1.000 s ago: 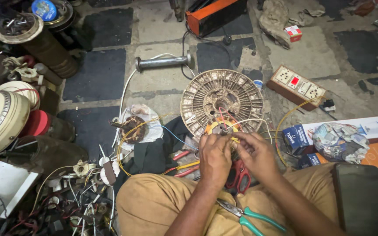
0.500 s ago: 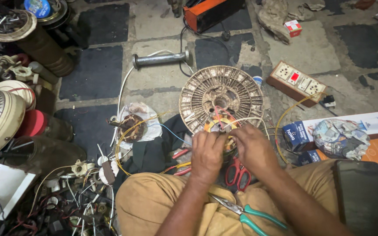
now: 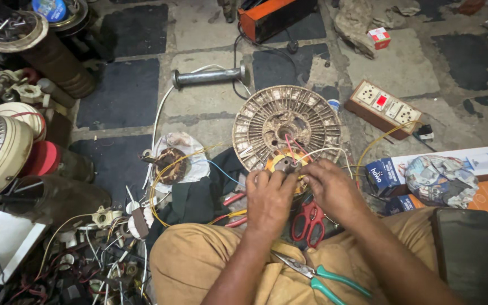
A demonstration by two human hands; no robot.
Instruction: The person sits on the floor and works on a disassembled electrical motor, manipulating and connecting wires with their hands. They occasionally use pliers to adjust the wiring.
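Note:
A round slotted fan motor core (image 3: pixel 286 124) leans on the floor in front of my knees. At its lower edge sits a small yellow-taped winding part (image 3: pixel 282 165) with red, white and yellow wires coming off it. My left hand (image 3: pixel 269 200) and my right hand (image 3: pixel 330 189) both pinch this part from either side, fingers curled on it. Red-handled scissors (image 3: pixel 309 221) lie just under my hands. Green-handled pliers (image 3: pixel 318 277) rest on my lap.
A white extension socket box (image 3: pixel 385 106) lies right of the core, a metal rod (image 3: pixel 209 76) behind it, an orange box (image 3: pixel 275 17) farther back. Fan housings (image 3: pixel 1 149) and loose wires (image 3: pixel 94 248) crowd the left. A dark phone (image 3: pixel 469 254) lies on my right thigh.
The view has shifted slightly. Both hands stay on the small winding part, with fingers adjusting a little; nothing was picked up or put down.

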